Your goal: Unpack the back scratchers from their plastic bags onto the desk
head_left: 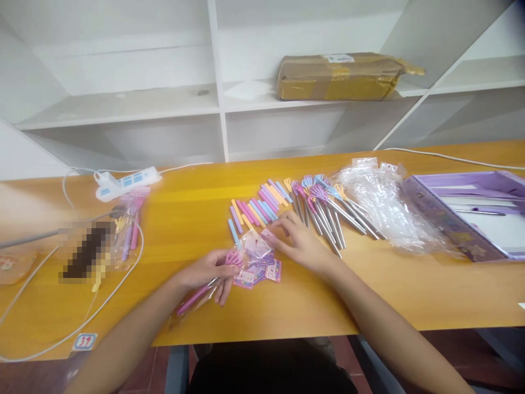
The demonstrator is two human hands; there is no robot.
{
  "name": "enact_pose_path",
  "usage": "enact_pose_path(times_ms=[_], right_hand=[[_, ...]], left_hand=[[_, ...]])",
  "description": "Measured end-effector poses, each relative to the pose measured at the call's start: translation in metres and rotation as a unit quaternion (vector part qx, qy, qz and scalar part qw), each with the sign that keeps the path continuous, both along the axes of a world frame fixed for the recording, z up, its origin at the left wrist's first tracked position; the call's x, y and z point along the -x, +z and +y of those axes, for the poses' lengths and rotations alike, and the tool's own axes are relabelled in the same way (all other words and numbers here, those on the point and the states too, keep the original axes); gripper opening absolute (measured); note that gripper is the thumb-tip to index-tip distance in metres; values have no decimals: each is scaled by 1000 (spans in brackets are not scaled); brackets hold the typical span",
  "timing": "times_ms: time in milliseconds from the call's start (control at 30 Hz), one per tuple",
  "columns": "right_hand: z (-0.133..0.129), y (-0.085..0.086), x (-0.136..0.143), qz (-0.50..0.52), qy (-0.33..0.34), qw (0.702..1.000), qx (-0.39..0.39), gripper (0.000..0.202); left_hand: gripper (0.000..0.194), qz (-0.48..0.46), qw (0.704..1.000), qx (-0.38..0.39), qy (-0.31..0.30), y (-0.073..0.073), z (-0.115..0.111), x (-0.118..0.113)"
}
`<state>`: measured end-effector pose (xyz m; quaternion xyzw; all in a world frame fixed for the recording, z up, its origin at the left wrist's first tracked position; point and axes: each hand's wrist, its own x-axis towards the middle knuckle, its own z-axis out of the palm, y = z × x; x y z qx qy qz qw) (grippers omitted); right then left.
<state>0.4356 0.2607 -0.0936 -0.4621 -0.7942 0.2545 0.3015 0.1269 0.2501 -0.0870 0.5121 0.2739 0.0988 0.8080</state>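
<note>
Pink back scratcher [233, 258], bagged, just left of the card pile [257, 274], clamped in the left hand [214, 272]; right hand [302, 244] apart from it, fingertips at the clear bag [255, 245], pinch unclear. Pastel tubes [257, 211], loose, beyond the card pile; metal-shafted scratchers [328, 210], clustered, beyond it rightward; clear bags [383, 205], heaped, farther right.

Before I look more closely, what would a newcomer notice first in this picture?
Probably the fan of metal rods with small coloured claw heads, right of centre on the orange table. Beside it on the left lie pastel sticks in uneven rows. Nearer the person, the left hand holds a bagged pink-headed piece over the table.
</note>
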Motion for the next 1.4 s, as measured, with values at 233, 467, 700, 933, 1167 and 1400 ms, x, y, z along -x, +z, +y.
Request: enact_pose_path(times_ms=[233,467,700,933,1167,1400], right_hand=[[-23,26,33,152,114,981,39,47],[-14,81,10,266,-106,957,-41,50],[-29,68,22,392,-21,919,32,36],[-38,65,8,351,-35,936,12,20],[-52,84,18,474,-142,868,-47,22],[27,128,-152,446,-299,816,-216,10]], left_hand=[[53,-3,999,17,-27,-5,-16,-18],[48,-6,999,-28,-45,-4,-18,-15],[45,18,994,-86,-62,-8,-18,-17],[47,23,990,-77,-114,-13,-18,-21],[47,1,991,-10,-135,1,-24,-17],[33,-25,992,81,-96,0,-25,-19]])
